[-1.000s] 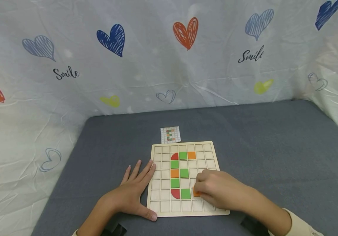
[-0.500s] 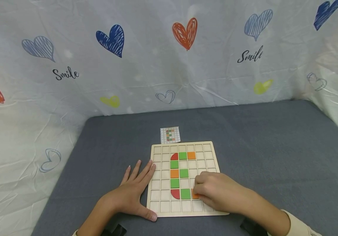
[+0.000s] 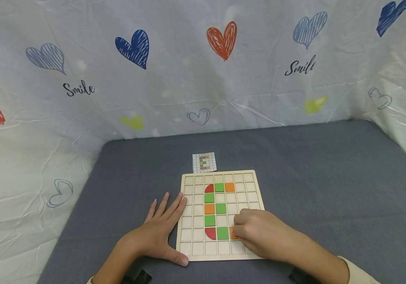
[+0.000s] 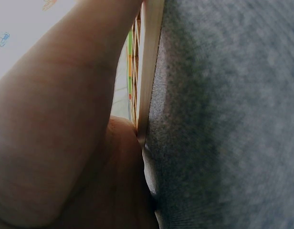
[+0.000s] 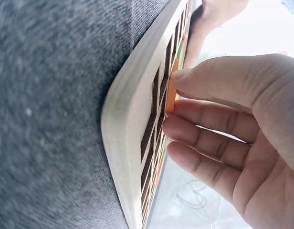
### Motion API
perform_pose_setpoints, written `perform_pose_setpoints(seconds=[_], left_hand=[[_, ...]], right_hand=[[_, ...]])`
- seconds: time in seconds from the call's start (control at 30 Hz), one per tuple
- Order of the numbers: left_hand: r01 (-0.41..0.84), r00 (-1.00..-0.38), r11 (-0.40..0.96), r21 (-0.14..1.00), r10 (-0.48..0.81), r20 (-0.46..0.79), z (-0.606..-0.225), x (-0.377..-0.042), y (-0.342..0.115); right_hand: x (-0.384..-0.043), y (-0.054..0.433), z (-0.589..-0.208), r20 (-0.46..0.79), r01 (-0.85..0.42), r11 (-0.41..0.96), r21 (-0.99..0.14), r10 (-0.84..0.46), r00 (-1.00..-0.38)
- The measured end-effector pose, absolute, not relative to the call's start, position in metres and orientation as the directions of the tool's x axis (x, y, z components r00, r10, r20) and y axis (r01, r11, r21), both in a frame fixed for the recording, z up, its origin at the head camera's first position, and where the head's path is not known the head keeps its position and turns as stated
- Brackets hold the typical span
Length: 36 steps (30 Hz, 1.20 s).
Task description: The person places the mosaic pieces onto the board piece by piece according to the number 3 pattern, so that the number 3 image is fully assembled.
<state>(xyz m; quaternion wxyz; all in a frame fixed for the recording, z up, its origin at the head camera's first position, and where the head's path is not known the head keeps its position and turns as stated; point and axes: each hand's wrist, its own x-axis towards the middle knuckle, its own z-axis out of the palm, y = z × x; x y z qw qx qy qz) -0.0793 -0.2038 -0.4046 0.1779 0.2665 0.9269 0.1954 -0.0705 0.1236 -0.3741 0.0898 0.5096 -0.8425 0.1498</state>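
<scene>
A pale wooden grid board (image 3: 197,248) lies flat before me. Red quarter-round pieces, green square tiles (image 3: 222,233) and orange square tiles sit in its cells. At the board's left edge my left hand (image 3: 155,238) rests with fingers spread, fingertips and thumb against the rim. My right hand (image 3: 265,234) is over the lower right of the board, pinching an orange square tile (image 3: 233,233) beside the lowest green tile. In the right wrist view the thumb presses this orange tile (image 5: 172,93) and the fingertips meet its far edge. My right hand covers several cells.
A small printed card (image 3: 204,162) with a coloured grid pattern lies just behind the board, touching or nearly touching its far edge. Dark grey cloth (image 3: 313,165) covers the table. A white curtain (image 3: 174,79) with hearts hangs behind and at the sides.
My right hand has shifted slightly left and toward me, bringing the orange tile closer to the lowest green tile. My left hand and the board have stayed put.
</scene>
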Motion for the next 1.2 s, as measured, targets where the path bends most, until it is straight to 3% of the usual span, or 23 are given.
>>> perform_pose_setpoints(seconds=[0.3,0.53,0.8,1.2], left_hand=[[0.406,-0.793,0.799,0.444,0.550,-0.264,-0.393,-0.077,-0.198],[0.405,-0.790,0.812,0.420,0.542,-0.287,-0.389,-0.077,-0.197],[0.402,-0.790,0.815,0.417,0.539,-0.291,-0.390,-0.078,-0.198],[0.402,-0.795,0.821,0.405,0.532,-0.292,-0.391,-0.079,-0.198]], right_hand=[[-0.069,0.125,-0.376,0.328,-0.878,0.470,-0.096,-0.817,-0.473],[-0.068,0.127,-0.373,0.307,-0.869,0.472,-0.145,-0.814,-0.493],[-0.065,0.122,-0.378,0.383,-0.896,0.437,-0.082,-0.816,-0.433],[-0.066,0.122,-0.380,0.368,-0.869,0.478,-0.127,-0.791,-0.489]])
